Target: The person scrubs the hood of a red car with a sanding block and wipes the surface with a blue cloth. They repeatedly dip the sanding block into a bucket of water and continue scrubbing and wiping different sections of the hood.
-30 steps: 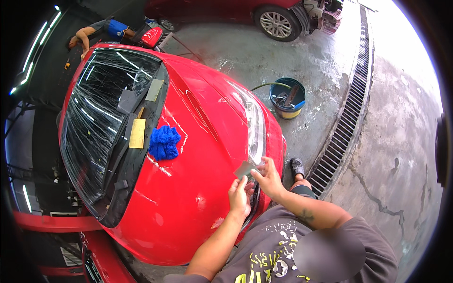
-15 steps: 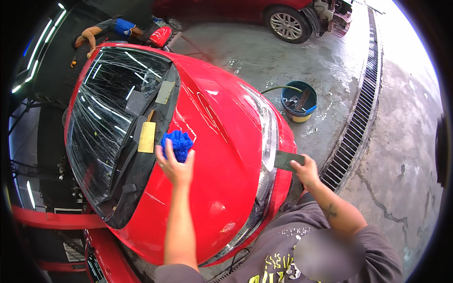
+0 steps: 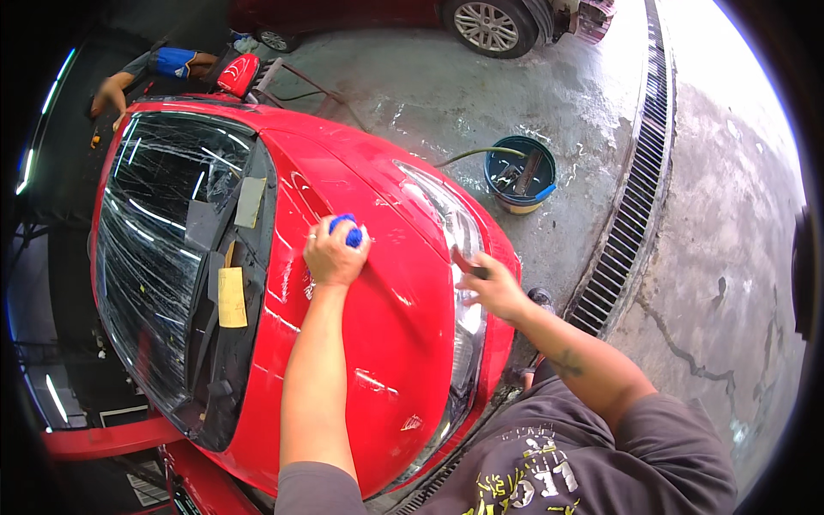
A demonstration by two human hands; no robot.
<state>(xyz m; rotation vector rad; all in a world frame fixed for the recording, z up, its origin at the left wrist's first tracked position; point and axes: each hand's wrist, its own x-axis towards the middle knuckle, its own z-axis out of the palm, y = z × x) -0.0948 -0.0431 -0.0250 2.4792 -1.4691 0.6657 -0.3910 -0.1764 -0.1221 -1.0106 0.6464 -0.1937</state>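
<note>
A bunched blue cloth (image 3: pixel 348 232) is gripped from above by the left hand (image 3: pixel 336 256), fingers curled round it, near the centre of the frame over the red hood (image 3: pixel 386 318). Part of it is hidden by the hand, so no clear long axis can be made out, and whether it is pressed against the paint cannot be told.

A thin dark piece (image 3: pixel 469 265) is held by the right hand (image 3: pixel 498 287), right of centre, above the headlight (image 3: pixel 463 227). It appears to be pinched at the thumb side, with the other fingers loosely spread; the grip is blurred. Its long axis is slanted from upper left to lower right. The cloth lies to the left of this piece and slightly higher in the frame, with bare hood between them; the left hand is much the nearer to it.

The lower hood is crossed by the left forearm. Left of centre, a yellow sheet (image 3: pixel 231 297) and a pale grey sheet (image 3: pixel 250 202) are seen by the base of the windshield (image 3: pixel 146 257). A bucket (image 3: pixel 517 208) is set on the floor at upper right, well apart from both hands.
</note>
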